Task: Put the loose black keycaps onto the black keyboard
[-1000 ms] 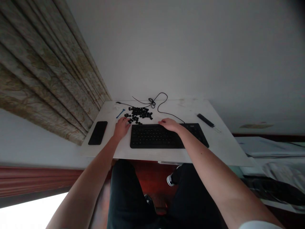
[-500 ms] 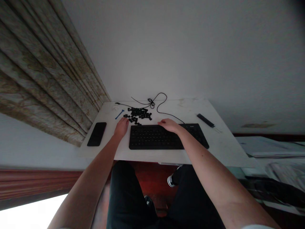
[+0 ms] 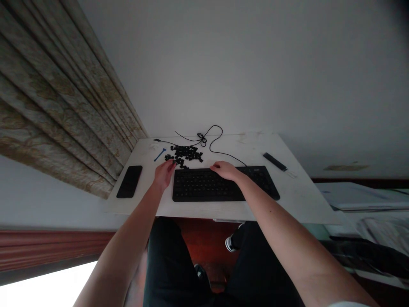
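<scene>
A black keyboard (image 3: 204, 184) lies on the white desk (image 3: 191, 209), its lower right part covered by my right forearm. My right hand (image 3: 224, 169) is at the keyboard's back edge, fingers closed on it; the fingertips are partly hidden. To the left, my left hand (image 3: 165, 173) is at the near edge of a loose heap of black keycaps (image 3: 187, 152). Its thumb and fingers are pinched together on a small dark keycap (image 3: 174, 162). A blue stick-like tool (image 3: 159, 154) lies just beyond that hand.
A black phone (image 3: 129, 181) lies at the desk's left. Behind the keycaps runs the keyboard's cable (image 3: 202, 138), bundled in the middle. A dark flat strip (image 3: 275, 161) lies at the right. The curtain (image 3: 70, 85) hangs along the left, and a wall (image 3: 223, 76) closes off the back.
My left hand has shifted slightly right, towards the keycaps, and its fingers have come together in a pinch. My right hand has stayed at the keyboard's back edge.
</scene>
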`<action>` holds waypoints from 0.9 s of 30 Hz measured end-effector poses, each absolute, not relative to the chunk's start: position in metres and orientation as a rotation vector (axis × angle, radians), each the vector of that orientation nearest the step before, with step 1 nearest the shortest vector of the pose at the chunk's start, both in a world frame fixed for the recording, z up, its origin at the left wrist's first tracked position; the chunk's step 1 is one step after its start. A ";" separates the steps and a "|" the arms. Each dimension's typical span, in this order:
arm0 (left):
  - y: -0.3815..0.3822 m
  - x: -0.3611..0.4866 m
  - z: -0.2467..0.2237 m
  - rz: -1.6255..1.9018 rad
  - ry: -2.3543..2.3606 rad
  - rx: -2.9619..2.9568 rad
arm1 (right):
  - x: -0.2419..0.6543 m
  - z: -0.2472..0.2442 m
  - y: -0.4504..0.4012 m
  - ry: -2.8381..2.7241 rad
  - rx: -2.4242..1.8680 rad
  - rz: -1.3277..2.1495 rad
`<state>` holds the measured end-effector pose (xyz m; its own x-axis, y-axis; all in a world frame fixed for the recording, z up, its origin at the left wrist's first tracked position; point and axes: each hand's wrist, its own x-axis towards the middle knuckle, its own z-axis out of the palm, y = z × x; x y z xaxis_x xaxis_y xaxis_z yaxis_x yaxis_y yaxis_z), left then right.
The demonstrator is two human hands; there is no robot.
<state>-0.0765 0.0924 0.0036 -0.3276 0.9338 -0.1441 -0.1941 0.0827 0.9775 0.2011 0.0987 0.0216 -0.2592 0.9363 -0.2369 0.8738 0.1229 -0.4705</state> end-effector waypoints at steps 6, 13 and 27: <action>0.065 -0.050 0.023 1.433 1.053 0.483 | 0.202 0.014 0.090 -2.206 -1.750 0.702; 0.028 -0.014 0.041 1.391 0.905 0.348 | 0.177 0.024 0.052 -1.748 -1.369 0.767; -0.018 0.031 0.017 1.328 0.836 0.440 | 0.157 0.019 -0.012 -1.233 -1.165 1.112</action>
<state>0.0314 -0.0183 0.0169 0.0178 0.9601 -0.2793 -0.6668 0.2195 0.7122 0.1572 -0.0121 0.0187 0.0339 0.9953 0.0910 0.0112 0.0907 -0.9958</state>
